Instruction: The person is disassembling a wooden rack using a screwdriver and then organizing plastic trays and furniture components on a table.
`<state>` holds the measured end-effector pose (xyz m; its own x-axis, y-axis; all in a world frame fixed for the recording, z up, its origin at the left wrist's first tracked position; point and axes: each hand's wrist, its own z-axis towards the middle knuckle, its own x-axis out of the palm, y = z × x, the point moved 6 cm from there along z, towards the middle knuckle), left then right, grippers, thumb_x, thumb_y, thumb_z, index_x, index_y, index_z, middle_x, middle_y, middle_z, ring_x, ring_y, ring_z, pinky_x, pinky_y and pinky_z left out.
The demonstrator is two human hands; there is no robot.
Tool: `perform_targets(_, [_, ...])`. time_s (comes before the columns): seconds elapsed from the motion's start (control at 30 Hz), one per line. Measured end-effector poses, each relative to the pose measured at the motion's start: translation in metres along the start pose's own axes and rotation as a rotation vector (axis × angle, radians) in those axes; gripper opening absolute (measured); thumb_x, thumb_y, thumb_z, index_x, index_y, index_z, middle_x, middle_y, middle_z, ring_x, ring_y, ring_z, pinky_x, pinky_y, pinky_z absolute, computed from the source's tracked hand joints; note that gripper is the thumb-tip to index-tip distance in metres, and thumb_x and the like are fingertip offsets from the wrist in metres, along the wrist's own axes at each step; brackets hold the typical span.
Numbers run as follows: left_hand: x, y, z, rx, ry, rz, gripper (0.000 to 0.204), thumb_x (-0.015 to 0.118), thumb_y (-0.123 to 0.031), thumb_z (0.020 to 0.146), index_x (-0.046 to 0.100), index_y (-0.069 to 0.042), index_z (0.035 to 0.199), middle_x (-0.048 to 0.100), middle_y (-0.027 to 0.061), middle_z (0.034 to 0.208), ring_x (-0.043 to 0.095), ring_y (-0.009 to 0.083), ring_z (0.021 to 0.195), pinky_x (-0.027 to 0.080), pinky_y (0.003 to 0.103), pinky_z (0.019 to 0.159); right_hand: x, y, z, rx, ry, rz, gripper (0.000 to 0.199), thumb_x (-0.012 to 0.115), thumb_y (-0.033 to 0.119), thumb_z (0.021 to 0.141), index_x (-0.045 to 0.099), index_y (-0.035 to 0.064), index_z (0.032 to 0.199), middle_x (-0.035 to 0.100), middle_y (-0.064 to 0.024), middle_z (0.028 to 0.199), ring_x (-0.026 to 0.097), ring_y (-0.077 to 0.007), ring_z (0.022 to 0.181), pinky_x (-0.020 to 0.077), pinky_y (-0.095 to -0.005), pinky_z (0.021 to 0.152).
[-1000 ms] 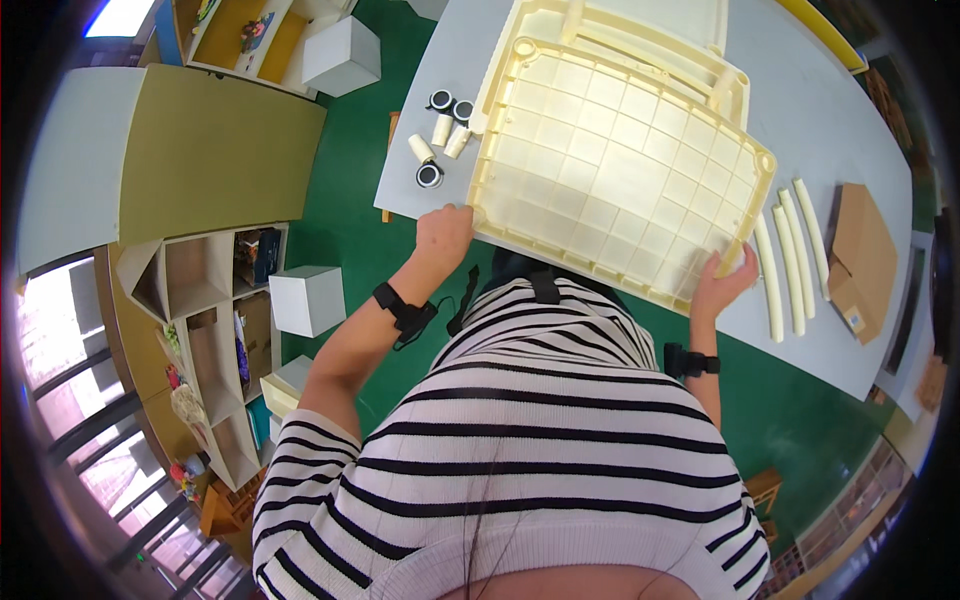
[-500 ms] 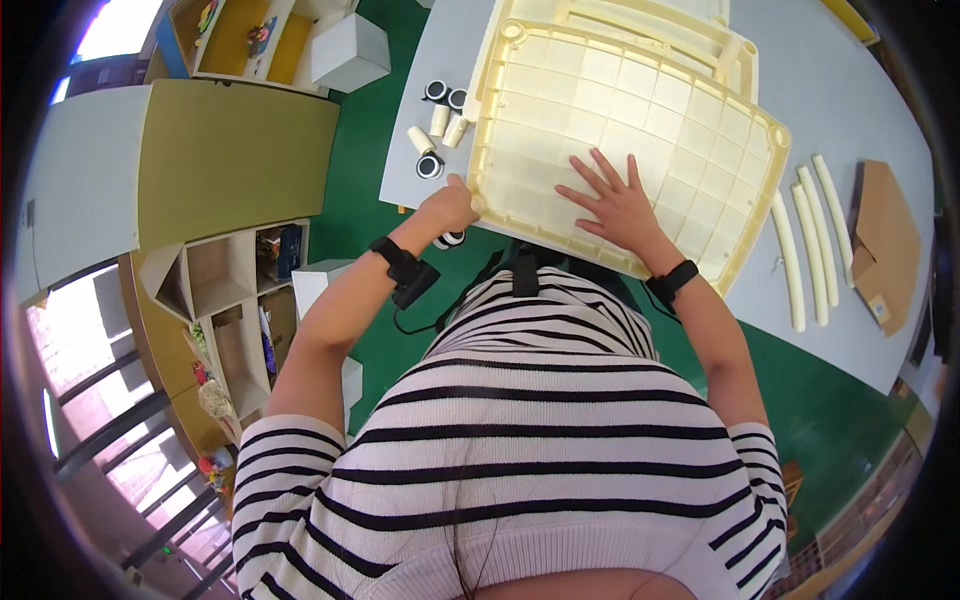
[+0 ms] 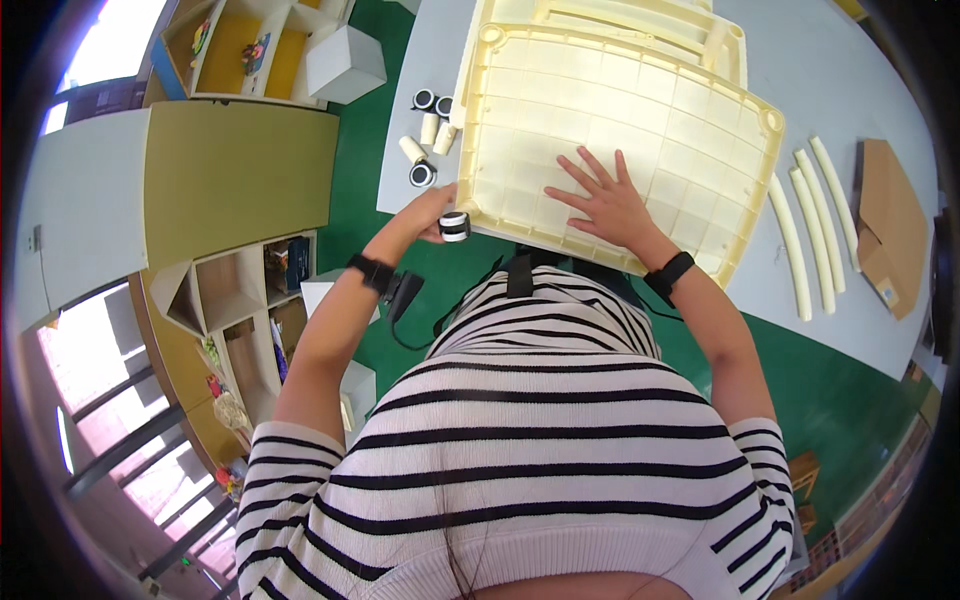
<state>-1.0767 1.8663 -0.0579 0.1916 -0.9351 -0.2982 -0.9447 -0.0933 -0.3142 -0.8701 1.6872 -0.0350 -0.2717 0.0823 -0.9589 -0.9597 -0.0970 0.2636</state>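
A large cream plastic shelf panel (image 3: 620, 110) lies with its gridded, rimmed side up, its near edge close to my body. My right hand (image 3: 612, 208) is spread flat on the panel with nothing in it. At the panel's near left corner, my left hand (image 3: 428, 212) is closed round a black-and-white caster wheel (image 3: 455, 226). Its fingertips are partly hidden, and whether the caster is seated in the corner I cannot tell. Left of the panel lie three more casters, one of them a caster (image 3: 423, 174) nearest me, and three short cream tubes (image 3: 429, 128).
More cream plastic frame parts (image 3: 640, 30) lie beyond the panel on the grey table (image 3: 800, 80). Several long cream tubes (image 3: 822, 225) and a folded cardboard piece (image 3: 890, 235) lie at the right. Open shelving (image 3: 225, 290) and a white cube (image 3: 345, 65) stand on the left.
My left hand has turned and moved slightly down and left, so the caster at the corner shows more fully. My right hand stays flat on the panel. The whole view has shifted slightly.
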Motion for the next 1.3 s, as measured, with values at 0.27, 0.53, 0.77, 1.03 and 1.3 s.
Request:
perform_targets(0.27, [0.031, 0.032, -0.026, -0.367, 0.241, -0.859, 0.042, 0.04, -0.042, 0.09, 0.053, -0.002, 0.096, 0.064, 0.0116, 0.088, 0.065, 0.0197, 0.073, 0.054, 0.036, 0.068, -0.003, 0.004, 0.002, -0.014, -0.011, 0.003, 0.058, 0.057, 0.048, 0.075, 0.039, 0.0373, 0.129, 0.021, 0.0016, 0.145, 0.014, -0.0234, 0.135, 0.0136, -0.0598, 0.102])
perform_targets(0.53, [0.034, 0.04, -0.01, -0.406, 0.349, -1.123, 0.035, 0.04, -0.033, 0.092, 0.053, -0.001, 0.098, 0.063, 0.012, 0.09, 0.064, 0.0214, 0.075, 0.051, 0.038, 0.078, -0.001, -0.001, 0.003, -0.005, -0.019, 0.004, 0.06, 0.058, 0.048, 0.075, 0.038, 0.0375, 0.13, 0.022, 0.0014, 0.145, 0.015, -0.0239, 0.134, 0.0118, -0.0598, 0.102])
perform_targets(0.77, [0.036, 0.036, -0.013, -0.337, 0.341, -1.189, 0.035, 0.041, -0.033, 0.092, 0.052, 0.0, 0.097, 0.063, 0.0134, 0.089, 0.064, 0.0215, 0.073, 0.052, 0.038, 0.075, 0.0, 0.001, 0.004, -0.018, -0.002, -0.013, 0.058, 0.056, 0.048, 0.077, 0.036, 0.0386, 0.131, 0.021, 0.0014, 0.145, 0.014, -0.0249, 0.135, 0.0123, -0.0617, 0.101])
perform_targets(1.03, [0.022, 0.017, -0.016, -0.389, 0.176, -0.517, 0.032, 0.04, -0.035, 0.092, 0.044, -0.004, 0.1, 0.062, 0.0158, 0.09, 0.065, 0.0245, 0.075, 0.053, 0.04, 0.071, -0.001, 0.007, 0.005, -0.028, 0.019, -0.042, 0.057, 0.055, 0.048, 0.078, 0.036, 0.0399, 0.131, 0.02, -0.0005, 0.145, 0.012, -0.0276, 0.135, 0.0117, -0.0634, 0.1])
perform_targets(1.3, [0.024, 0.025, -0.006, -0.414, 0.328, -0.679, 0.034, 0.043, -0.036, 0.092, 0.047, -0.004, 0.105, 0.062, 0.0136, 0.094, 0.064, 0.0235, 0.084, 0.053, 0.039, 0.071, -0.003, 0.005, 0.002, -0.024, 0.005, -0.027, 0.057, 0.055, 0.048, 0.078, 0.036, 0.0399, 0.131, 0.019, 0.0005, 0.146, 0.012, -0.0268, 0.135, 0.0122, -0.0629, 0.101])
